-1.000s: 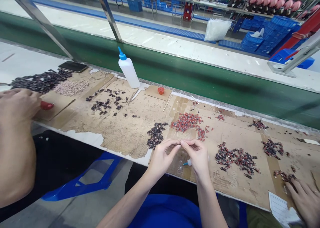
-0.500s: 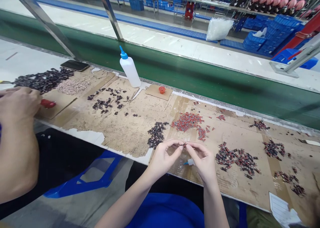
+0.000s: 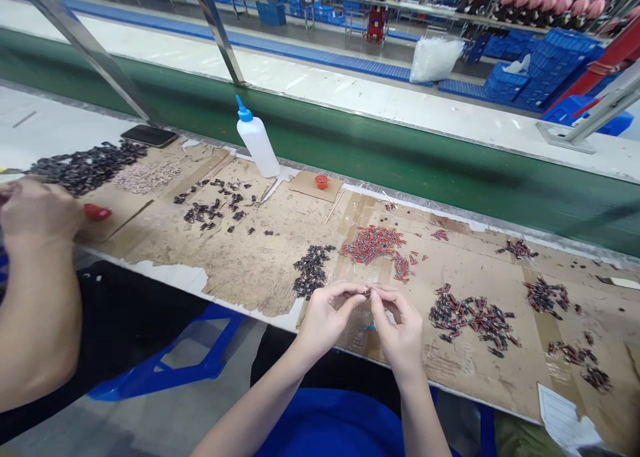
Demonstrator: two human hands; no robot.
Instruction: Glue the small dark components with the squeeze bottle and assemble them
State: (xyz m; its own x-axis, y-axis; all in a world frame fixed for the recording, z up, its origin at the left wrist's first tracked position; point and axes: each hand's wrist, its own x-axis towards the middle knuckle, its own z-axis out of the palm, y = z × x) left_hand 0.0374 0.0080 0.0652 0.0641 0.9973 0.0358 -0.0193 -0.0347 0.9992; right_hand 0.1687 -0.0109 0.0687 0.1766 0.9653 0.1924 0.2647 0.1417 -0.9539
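My left hand [image 3: 327,313] and my right hand [image 3: 399,323] meet over the near edge of the cardboard-covered table. Pinched between their fingertips is a small dark and red part [image 3: 367,293], mostly hidden by the fingers. Just left of my left hand lies a pile of small black parts [image 3: 311,270]. Beyond the hands is a heap of small red parts [image 3: 373,243]. Right of my right hand lies a pile of black-and-red parts [image 3: 473,317]. A blue tip [image 3: 371,327] shows under my hands, its body hidden by the right hand.
A white squeeze bottle [image 3: 259,143] with a blue nozzle stands at the back, near a red cap [image 3: 321,181] on cardboard. At left, a co-worker's hand [image 3: 40,210] is beside a red object [image 3: 97,212]. A phone [image 3: 149,135] lies behind. More part piles [image 3: 547,295] lie right.
My right hand has shifted slightly left and turned, its fingers closer to the left fingertips. The small part stays pinched between them. The co-worker's hand has moved slightly left.
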